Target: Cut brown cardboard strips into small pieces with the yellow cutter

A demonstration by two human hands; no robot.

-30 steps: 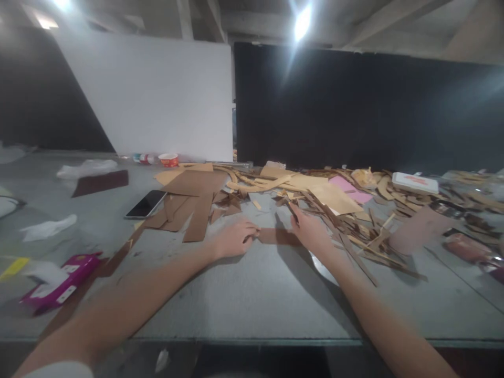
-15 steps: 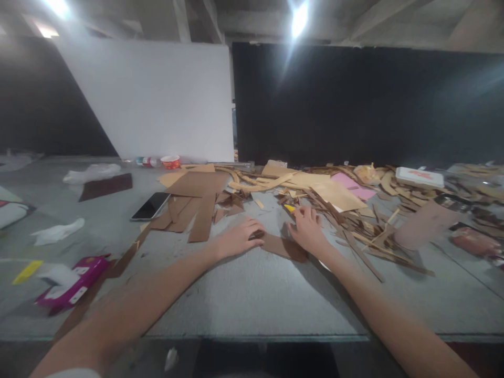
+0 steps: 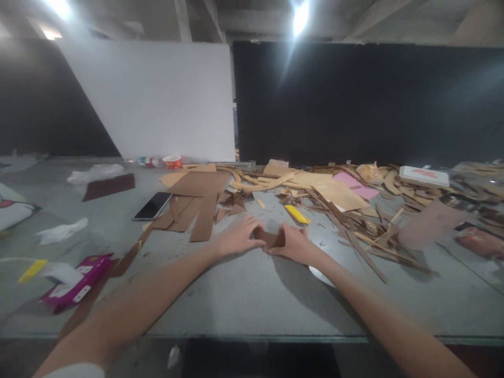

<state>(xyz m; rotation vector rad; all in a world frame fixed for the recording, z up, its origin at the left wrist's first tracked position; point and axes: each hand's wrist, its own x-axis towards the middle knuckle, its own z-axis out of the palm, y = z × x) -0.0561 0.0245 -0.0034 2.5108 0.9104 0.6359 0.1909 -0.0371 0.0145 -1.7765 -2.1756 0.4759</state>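
We have a small brown cardboard piece (image 3: 271, 239) between our two hands, low over the grey surface (image 3: 252, 299) and about midway across it. Our left hand (image 3: 236, 237) is closed on its left end, fingers curled over the top edge; our right hand (image 3: 293, 244) pinches its right end, thumb toward us. The piece looks bent up between the two grips, though blur hides its exact shape.

Toward us from the hands the surface lies bare up to its near edge (image 3: 252, 338), so we have open room on that side and between our forearms.

Just beyond the right hand a yellow utility knife (image 3: 297, 214) lies apart from the piece. Behind and to the right of it a heap of cardboard offcuts (image 3: 354, 210) crowds the surface as far as the dark wall, with long strips reaching toward our right forearm.

Beyond the left hand flat brown cardboard sheets (image 3: 199, 197) overlap, and a smartphone (image 3: 153, 205) lies just beside their left edge. Farther left are a crumpled white tissue (image 3: 63, 230) and a magenta box (image 3: 74, 281) near the front edge, well apart from the hands.
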